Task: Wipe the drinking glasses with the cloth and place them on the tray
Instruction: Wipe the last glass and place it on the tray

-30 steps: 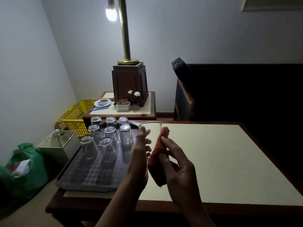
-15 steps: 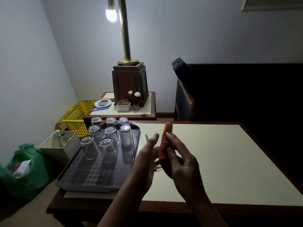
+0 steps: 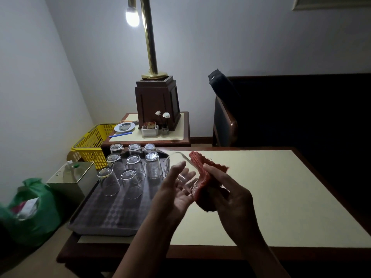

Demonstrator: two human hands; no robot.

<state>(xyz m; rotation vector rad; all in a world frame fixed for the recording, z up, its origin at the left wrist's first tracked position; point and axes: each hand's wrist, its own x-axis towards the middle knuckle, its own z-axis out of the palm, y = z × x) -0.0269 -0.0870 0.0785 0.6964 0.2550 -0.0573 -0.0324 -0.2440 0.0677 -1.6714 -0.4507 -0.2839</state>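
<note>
Above the table [image 3: 261, 197], just right of the tray [image 3: 104, 217]: glass [image 3: 180, 171] now tipped sideways, cradled in left hand [image 3: 176, 189], fingers loosely curled; right hand [image 3: 226, 189] pinching cloth [image 3: 202, 173] against it. Wiping probably continuing.

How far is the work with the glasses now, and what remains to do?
Done: eight glasses stand upside down on the tray, in rows at its far end. In hand: the left hand cradles one more glass while the right hand presses the red cloth against it. Left: finish wiping and set it on the tray. No other unwiped glasses are visible on the table.
</note>
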